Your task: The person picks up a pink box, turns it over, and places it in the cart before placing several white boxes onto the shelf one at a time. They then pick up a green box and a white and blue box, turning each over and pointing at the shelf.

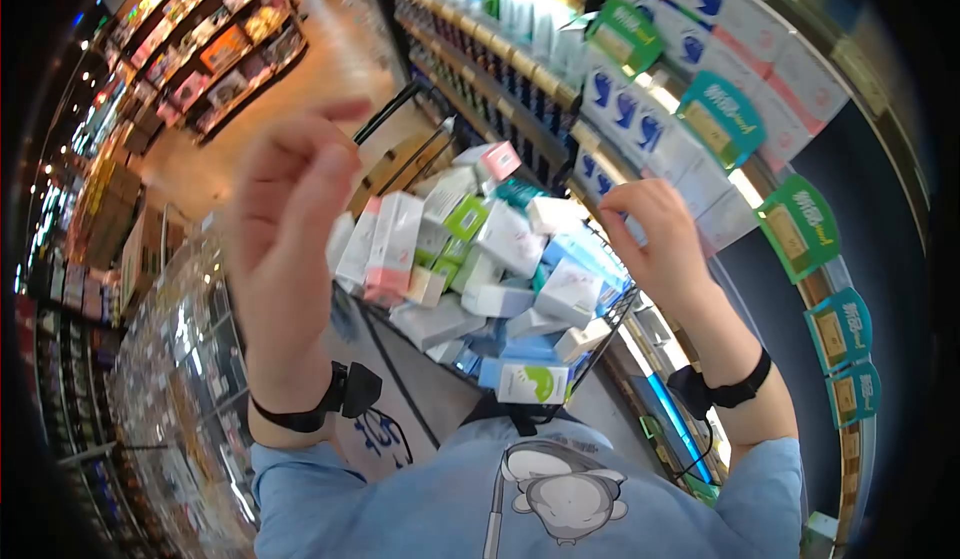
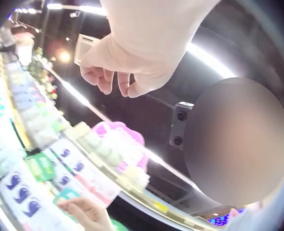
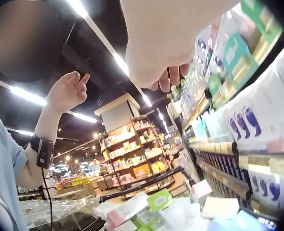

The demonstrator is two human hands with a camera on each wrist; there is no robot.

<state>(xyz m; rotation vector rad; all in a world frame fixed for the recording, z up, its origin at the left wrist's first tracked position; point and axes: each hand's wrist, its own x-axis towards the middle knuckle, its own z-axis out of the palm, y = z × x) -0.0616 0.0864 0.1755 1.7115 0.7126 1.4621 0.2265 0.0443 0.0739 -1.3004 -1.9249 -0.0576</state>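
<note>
Boxes (image 1: 510, 237) are lying jumbled in the cart (image 1: 390, 112), and above them the left hand (image 1: 290, 194) is hanging half-open, fingers loosely bent, gripping nothing! The right hand (image 1: 655, 239) is curling just as loosely, empty too. A heap this uneven is probably asking for light, unhurried fingers. Stocked shelves (image 1: 500, 49) are lining one side; warm-toned floor (image 1: 185, 174) is stretching beyond.
</note>
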